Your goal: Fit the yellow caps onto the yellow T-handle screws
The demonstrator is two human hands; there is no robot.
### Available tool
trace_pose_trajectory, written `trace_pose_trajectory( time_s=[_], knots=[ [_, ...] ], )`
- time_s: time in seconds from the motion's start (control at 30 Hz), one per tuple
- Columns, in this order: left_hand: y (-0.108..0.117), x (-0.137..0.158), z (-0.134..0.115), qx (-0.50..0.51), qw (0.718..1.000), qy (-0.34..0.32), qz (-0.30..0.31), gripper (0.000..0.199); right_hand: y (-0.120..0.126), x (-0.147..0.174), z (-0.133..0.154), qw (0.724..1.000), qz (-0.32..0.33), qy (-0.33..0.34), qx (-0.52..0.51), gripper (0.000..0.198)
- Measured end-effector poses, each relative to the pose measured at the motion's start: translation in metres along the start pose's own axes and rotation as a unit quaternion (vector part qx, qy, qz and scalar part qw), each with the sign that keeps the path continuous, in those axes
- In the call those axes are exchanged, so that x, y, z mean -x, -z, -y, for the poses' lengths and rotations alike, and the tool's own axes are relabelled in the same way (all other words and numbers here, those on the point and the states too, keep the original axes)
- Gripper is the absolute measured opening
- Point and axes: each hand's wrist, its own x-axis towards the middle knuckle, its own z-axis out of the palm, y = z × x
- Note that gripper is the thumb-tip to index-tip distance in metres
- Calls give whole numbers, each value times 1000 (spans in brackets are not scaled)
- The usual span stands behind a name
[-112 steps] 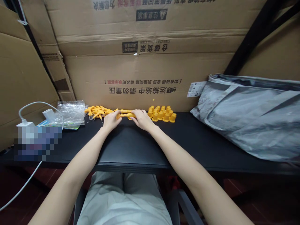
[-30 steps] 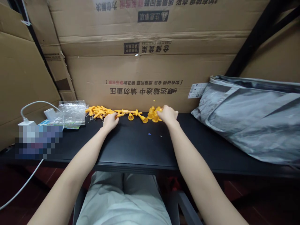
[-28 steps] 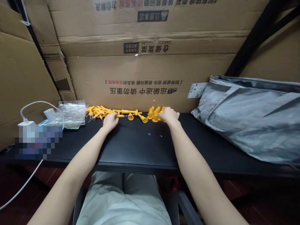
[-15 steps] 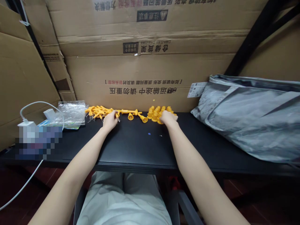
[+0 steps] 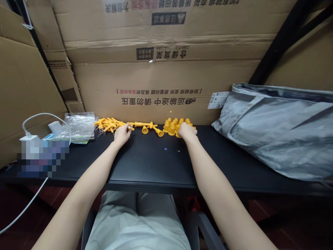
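Observation:
My left hand (image 5: 121, 136) is closed at the right end of a pile of yellow-handled corkscrews (image 5: 108, 124), pinching a corkscrew (image 5: 129, 127) whose metal shows at the fingertips. Over a cluster of yellow bell-shaped caps (image 5: 171, 129), my right hand (image 5: 187, 130) curls its fingers round one of them; the hand itself hides most of that cap. Between both hands lie a yellow piece (image 5: 142, 124) with a long barrel, a single cap (image 5: 145, 130) and a corkscrew with its cap (image 5: 159, 132) lying on its side.
A grey bag (image 5: 275, 132) fills the table's right side. On the left are clear plastic wrap (image 5: 80, 125), a white charger (image 5: 30, 142) with its cable, and a blurred-out item. Cardboard (image 5: 161, 76) walls the back. Small blue (image 5: 165, 149) and white specks lie on the black tabletop (image 5: 148, 166).
My left hand has turned the corkscrew slightly, so its spiral no longer hangs below the fingers and metal shows at their tips. My right hand has barely moved.

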Motion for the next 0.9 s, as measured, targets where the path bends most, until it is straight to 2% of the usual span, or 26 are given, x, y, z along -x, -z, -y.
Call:
trace_pose_trajectory(
  time_s=[0.1,0.27,0.4,0.57,0.7,0.9],
  knots=[
    [1,1,-1,7,1000,7,-7,28,11,8,8,999,-1,-32,-20,40],
    [1,0,-1,27,999,-3,-23,32,14,23,25,996,-64,61,-32,32],
    [-4,-2,5,11,999,-29,-25,50,1,34,41,985,-80,152,-18,31],
    [-11,-4,17,-31,999,35,-1,65,-12,45,55,964,-79,252,12,30],
    [-17,-8,27,-43,998,48,11,70,-13,52,62,954,-65,293,28,31],
    [-26,-12,35,-53,997,50,12,72,-17,54,65,946,-53,316,41,32]
  ],
)
